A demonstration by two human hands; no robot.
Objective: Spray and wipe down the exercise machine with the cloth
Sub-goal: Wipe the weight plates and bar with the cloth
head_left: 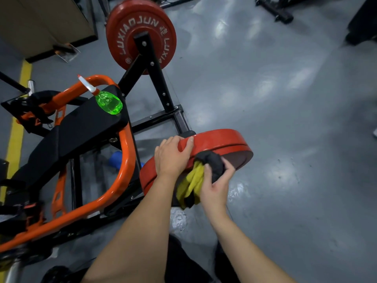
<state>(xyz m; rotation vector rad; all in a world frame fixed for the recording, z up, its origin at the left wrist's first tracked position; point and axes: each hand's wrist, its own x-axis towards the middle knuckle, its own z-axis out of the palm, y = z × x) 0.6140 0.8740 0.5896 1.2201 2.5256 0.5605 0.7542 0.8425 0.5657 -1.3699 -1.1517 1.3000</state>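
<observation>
1. The cloth [201, 176] gripped in the right hand [217, 186] is bright yellow in one part and dark grey in the other.
2. The near plate [220, 139] under the left hand [171, 158] is plain red, with a dull brownish face beside the right hand.
3. The far plate [122, 29], well beyond both hands, is red with pale lettering.
4. The spray bottle [109, 103], beyond the left hand, is clear bright green with a white neck and red tip.
5. Left of the left hand, the frame tube [126, 160] is orange and the pad [81, 123] black.
6. The floor [285, 119] is glossy grey, with a yellow stripe [14, 144] far left of the left hand.
</observation>
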